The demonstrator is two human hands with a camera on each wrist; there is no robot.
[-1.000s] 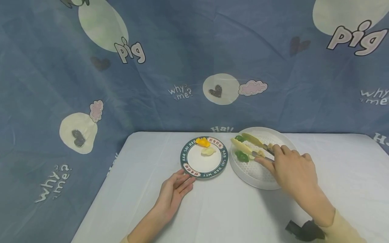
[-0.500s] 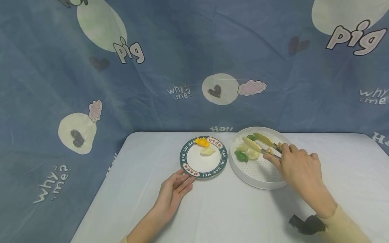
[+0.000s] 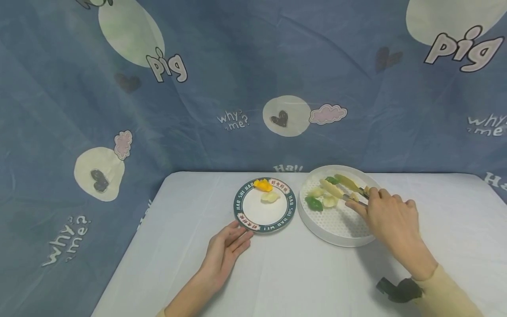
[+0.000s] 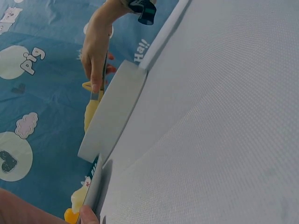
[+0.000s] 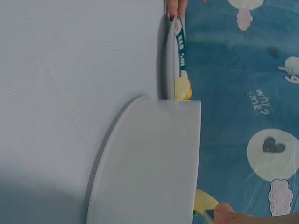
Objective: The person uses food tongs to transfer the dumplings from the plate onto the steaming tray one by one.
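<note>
In the head view, my right hand (image 3: pixel 392 220) grips a pair of tongs (image 3: pixel 333 189) with yellow tips, over a round white tray (image 3: pixel 336 240) with a dimpled base. The tong tips stand apart above a green dumpling (image 3: pixel 314 204), pale dumplings (image 3: pixel 330 201) and another green one; whether they touch any is unclear. My left hand (image 3: pixel 223 253) has its relaxed fingers against the near left rim of a white plate (image 3: pixel 263 215) with a green border. On that plate lie an orange-yellow dumpling (image 3: pixel 263 185) and a pale yellow one (image 3: pixel 270 197).
A white cloth covers the table (image 3: pixel 293 277). Plate and tray stand side by side near its back edge, before a blue printed curtain (image 3: pixel 222 88). Reddish pieces (image 4: pixel 110 68) show past the tray rim in the left wrist view.
The right hand and the tongs have shifted to the right over the tray, uncovering some pale dumplings. My left hand and the plate have stayed in place.
</note>
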